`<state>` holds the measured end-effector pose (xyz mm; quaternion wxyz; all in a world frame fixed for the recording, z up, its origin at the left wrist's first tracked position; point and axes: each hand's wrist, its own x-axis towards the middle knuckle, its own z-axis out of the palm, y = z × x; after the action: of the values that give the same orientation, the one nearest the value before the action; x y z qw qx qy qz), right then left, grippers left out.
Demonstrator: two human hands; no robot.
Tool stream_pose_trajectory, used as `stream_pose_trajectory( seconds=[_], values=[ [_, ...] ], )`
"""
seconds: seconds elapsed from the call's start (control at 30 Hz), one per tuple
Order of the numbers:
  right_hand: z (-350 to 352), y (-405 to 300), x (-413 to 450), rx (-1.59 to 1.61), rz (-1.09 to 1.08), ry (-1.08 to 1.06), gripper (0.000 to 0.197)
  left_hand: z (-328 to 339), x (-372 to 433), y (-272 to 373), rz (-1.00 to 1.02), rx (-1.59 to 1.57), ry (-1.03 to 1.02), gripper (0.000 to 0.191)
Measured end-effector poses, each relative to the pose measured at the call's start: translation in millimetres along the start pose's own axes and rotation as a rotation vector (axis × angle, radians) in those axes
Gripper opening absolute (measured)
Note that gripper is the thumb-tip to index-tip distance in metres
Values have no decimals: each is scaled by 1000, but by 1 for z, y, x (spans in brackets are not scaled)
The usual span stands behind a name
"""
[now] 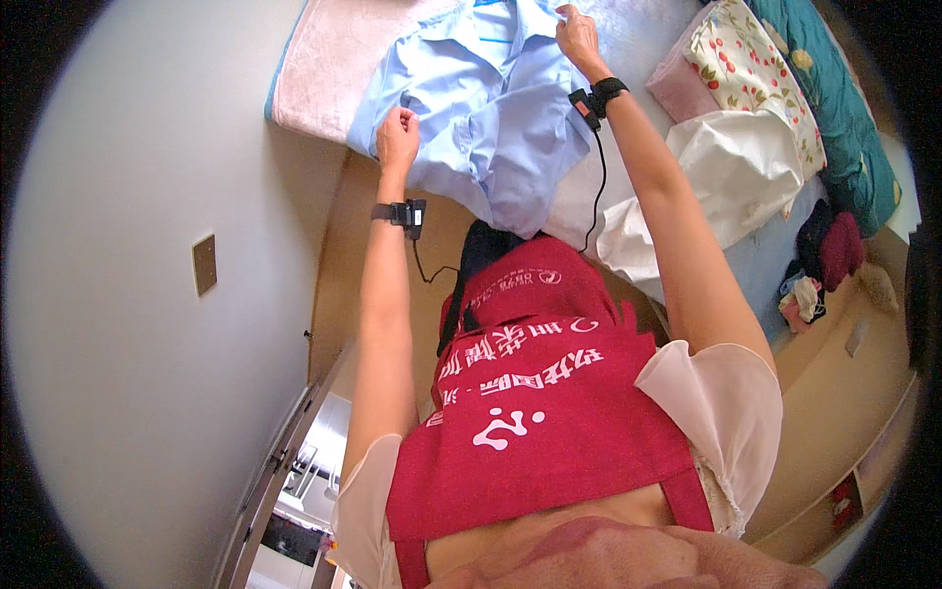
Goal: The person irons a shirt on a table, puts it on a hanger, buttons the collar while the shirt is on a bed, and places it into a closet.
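Note:
A light blue collared shirt [471, 110] lies spread on the bed, its lower edge hanging over the bed's side. Part of a blue hanger [494, 40] shows inside its neck opening. My left hand [397, 136] rests at one side of the shirt with its fingers curled; whether cloth is pinched in them cannot be told. Near the collar and shoulder, at the top of the view, is my right hand [578, 33], its index finger extended and the other fingers bent. A strap with a small black device and a cable sits on each wrist.
The bed [324, 73] has a pale pink cover. On its right lie a white cloth [736, 162], a cherry-print fabric [743, 66], a teal floral quilt [831, 110] and a small heap of clothes [839, 250]. A wall [147, 184] stands to the left.

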<state>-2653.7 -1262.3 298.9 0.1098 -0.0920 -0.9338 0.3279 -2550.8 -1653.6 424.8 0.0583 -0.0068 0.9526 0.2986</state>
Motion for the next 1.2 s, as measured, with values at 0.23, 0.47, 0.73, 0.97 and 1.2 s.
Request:
stream_pose_trajectory(
  seconds=[0.23,0.47,0.73,0.97,1.2],
  values=[
    [24,22,41,-232,-230,-27,27,4,40,19,79,-105,28,14],
    [21,36,36,8,-98,-179,23,2,66,52,148,-101,6,15],
    [-99,-94,-7,345,-193,-312,26,-28,54,93,125,-684,-54,31],
    [-178,-247,-134,780,-338,-675,24,-114,-62,166,-32,-1193,-39,58],
    [-225,-356,-282,1071,-803,-1195,37,-248,-300,165,-132,-929,559,45]
  ],
)
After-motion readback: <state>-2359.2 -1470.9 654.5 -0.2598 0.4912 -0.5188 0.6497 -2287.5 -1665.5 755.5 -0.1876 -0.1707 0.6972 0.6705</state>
